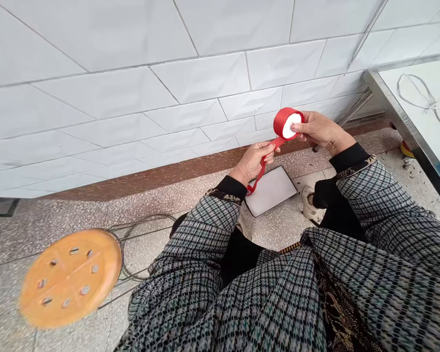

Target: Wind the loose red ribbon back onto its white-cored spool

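A roll of red ribbon (283, 121) with a white core is gripped by my right hand (320, 129), the thumb pressing on the core's face and the fingers around the far side. From the roll's underside a flat strip of ribbon (277, 143) runs to my left hand (254, 159), which pinches it between thumb and fingers. Past that hand the loose end (258, 180) hangs down in a twisted length. Below it on the floor lies a shallow white tray or box lid (274, 190) with a dark edge; whether the ribbon's end touches it I cannot tell.
To the left stands an orange round stool (71, 278) with holes in its seat and thin metal legs. A white-topped metal table (421, 88) with a tangle of wire (430, 105) is at the right. A tiled wall (212, 73) rises in front.
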Tool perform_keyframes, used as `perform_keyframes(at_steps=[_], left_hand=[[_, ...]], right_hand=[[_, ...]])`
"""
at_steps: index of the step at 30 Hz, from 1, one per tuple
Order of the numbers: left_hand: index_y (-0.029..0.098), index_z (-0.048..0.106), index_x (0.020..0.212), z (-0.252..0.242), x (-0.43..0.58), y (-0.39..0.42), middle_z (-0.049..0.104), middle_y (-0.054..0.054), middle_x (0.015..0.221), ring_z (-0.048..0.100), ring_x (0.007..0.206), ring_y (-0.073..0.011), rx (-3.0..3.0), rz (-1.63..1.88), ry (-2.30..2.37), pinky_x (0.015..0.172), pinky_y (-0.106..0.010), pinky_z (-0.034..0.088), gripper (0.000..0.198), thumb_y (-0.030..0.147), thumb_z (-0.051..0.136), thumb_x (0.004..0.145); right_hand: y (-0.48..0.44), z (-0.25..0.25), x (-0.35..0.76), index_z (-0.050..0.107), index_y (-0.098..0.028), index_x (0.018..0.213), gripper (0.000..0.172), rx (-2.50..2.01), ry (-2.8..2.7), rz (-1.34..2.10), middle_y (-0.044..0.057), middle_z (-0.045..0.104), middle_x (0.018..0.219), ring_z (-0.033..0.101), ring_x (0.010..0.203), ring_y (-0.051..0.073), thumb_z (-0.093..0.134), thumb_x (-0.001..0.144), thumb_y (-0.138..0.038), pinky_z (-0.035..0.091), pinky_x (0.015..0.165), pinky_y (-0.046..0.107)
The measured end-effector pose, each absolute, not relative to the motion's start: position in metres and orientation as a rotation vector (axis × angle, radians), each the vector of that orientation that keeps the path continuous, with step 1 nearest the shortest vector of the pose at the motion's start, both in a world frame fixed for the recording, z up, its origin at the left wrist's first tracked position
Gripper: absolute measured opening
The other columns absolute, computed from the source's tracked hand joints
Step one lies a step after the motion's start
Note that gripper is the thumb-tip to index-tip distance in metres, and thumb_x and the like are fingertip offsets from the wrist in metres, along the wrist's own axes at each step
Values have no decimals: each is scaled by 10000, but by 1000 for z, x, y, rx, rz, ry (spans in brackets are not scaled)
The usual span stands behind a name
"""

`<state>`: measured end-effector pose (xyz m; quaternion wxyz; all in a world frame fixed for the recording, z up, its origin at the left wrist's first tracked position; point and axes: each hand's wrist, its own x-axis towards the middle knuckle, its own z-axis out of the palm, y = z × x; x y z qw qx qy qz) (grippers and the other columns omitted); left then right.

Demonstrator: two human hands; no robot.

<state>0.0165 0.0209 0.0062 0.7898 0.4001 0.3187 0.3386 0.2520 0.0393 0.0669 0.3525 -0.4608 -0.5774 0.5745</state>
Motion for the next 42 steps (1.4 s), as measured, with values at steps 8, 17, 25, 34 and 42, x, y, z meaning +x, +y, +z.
perform_keyframes(at_steps=[8,17,25,34,42], left_hand=[[130,780,799,6,11,25,301,97,523,186,480,-47,964,635,756,519,-255,112,309,357,799,1008],[164,655,680,-2,12,30,291,95,530,150,473,-31,873,609,837,516,-270,55,348,280,871,926],[201,520,683,1,17,26,341,75,575,146,444,-27,783,621,902,481,-254,34,508,493,790,1000],[233,546,678,-30,27,21,350,45,578,141,484,-60,846,432,892,515,-292,46,664,810,854,796],[216,608,852,-15,34,15,471,31,642,258,475,-64,668,495,868,456,-252,104,472,652,759,952]], right_hand=[[35,78,252,745,-182,1026,250,-1516,-1711,1313,-26,575,672,514,661,150,903,901,-330,396,607,297],[33,80,247,798,-163,1124,260,-1724,-2024,1076,50,735,886,617,871,221,818,907,-305,470,787,367],[31,79,237,795,-161,1122,203,-1872,-2394,823,70,752,895,646,856,229,787,957,-278,428,770,359],[12,80,206,769,-110,1312,276,-1856,-2956,380,202,812,1314,754,1154,341,693,1071,-222,470,839,387],[19,72,213,787,-130,1177,210,-1646,-2814,359,185,791,1195,665,1157,335,758,972,-168,472,929,399]])
